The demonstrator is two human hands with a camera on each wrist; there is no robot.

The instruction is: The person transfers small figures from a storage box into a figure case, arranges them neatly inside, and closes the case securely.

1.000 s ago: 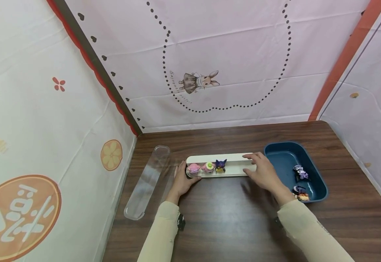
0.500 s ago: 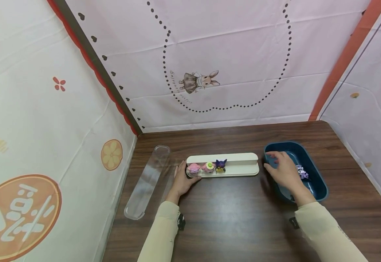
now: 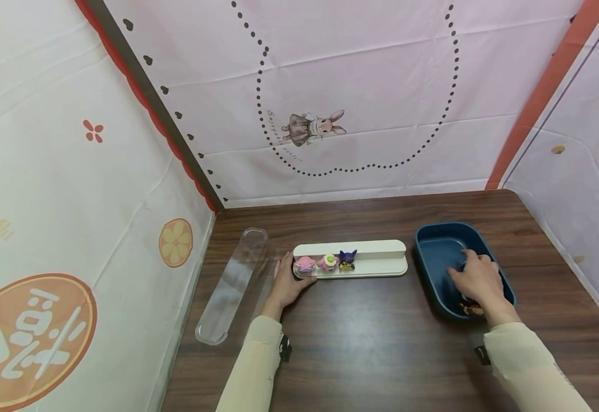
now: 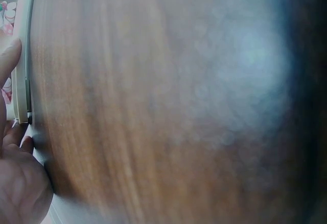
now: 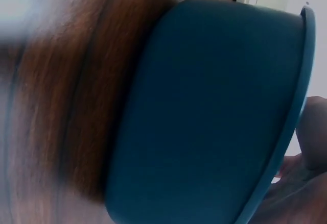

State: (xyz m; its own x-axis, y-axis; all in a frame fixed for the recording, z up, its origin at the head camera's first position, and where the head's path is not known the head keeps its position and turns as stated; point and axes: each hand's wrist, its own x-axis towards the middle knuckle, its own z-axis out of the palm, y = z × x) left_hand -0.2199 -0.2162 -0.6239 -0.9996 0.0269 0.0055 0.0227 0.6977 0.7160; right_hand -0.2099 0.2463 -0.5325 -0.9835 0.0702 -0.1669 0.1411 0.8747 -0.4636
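My left hand (image 3: 286, 284) grips the left end of a long cream display tray (image 3: 382, 268), with the thumb along its front edge. Three small toy figurines stand in the tray's left half: a pink one (image 3: 305, 264), a pink one with a white and green top (image 3: 327, 262), and a purple one with yellow below (image 3: 347, 260). My right hand (image 3: 481, 280) reaches down inside a blue bin (image 3: 436, 274), fingers over a figurine it mostly hides. I cannot tell whether they have closed on it. Another figurine, brownish (image 3: 472, 309), lies at the bin's near end.
A long clear plastic cover (image 3: 231, 286) lies at the left of the wooden table (image 3: 351, 343). Printed cloth (image 3: 382, 86) hangs behind the table and along both sides. The bin's tall wall (image 5: 204, 112) fills much of the right wrist view.
My right hand has moved from the tray's right end, over the bin's left rim and down into the bin, covering the purple and white figurine. The left hand stays at the tray.
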